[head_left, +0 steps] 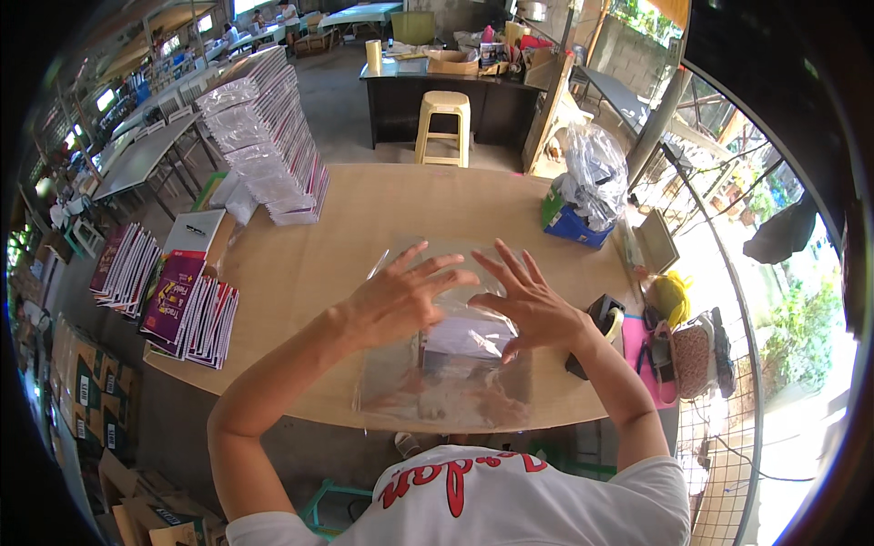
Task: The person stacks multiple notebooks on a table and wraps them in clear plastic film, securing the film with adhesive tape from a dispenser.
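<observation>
My left hand [398, 298] and right hand [537, 308] splayed over a clear bag [387, 391], white paper [466, 338] seemingly inside; crumpled plastic [598, 168] filled the blue box [579, 231]!

White shirt [574, 510], red chest lettering [456, 490]

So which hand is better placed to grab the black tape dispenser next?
Probably the right hand: the tape dispenser stands beside its wrist, while the left hand is farther off, over the clear plastic.
</observation>
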The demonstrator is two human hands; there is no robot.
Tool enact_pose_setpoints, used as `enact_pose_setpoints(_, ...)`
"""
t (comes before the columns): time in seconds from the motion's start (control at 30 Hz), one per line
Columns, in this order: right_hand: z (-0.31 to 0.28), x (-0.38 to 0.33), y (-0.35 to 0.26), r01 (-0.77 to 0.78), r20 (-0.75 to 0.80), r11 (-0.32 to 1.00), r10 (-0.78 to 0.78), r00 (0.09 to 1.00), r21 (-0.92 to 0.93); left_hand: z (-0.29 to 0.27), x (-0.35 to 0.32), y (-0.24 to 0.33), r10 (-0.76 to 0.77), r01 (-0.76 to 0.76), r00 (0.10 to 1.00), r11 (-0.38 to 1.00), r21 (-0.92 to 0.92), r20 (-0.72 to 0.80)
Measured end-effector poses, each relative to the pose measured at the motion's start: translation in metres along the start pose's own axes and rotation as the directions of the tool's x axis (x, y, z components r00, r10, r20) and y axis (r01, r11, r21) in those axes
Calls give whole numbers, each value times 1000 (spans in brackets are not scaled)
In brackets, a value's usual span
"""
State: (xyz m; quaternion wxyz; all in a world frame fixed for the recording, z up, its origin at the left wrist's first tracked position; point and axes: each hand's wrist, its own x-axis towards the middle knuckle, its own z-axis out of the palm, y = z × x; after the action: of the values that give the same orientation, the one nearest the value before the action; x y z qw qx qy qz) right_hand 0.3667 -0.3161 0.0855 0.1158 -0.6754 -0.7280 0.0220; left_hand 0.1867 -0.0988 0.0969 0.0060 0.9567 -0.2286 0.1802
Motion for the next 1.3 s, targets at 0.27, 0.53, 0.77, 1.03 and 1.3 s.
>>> enact_pose_setpoints(0.27, 1, -1, -3, 153, 172, 986, -139, 975, -68, 32, 32, -22, -559, 635, 685, 773, -6, 467)
enact_pose_setpoints(0.53, -9, -43, -33, -62, -64, 998, 60, 996, -20, 129, -76, 14, -577, 22, 783, 400, -916, -233)
enact_pose_setpoints(0.77, 11, -56, -27, 35, -85, 999, -32, 996, 31, 211, -24, 113, -936, 189, 300, 246, -951, -183)
enact_pose_setpoints(1.03, -4, -28, -30, -180, -230, 960, 230, 946, 216, 231, -41, 117, -786, 485, 327, 616, -621, -524)
enact_pose_setpoints(1.3, -11, 0, -19, -357, -392, 933, 349, 851, 57, 215, -19, 124, -848, 319, 123, 525, -789, -515)
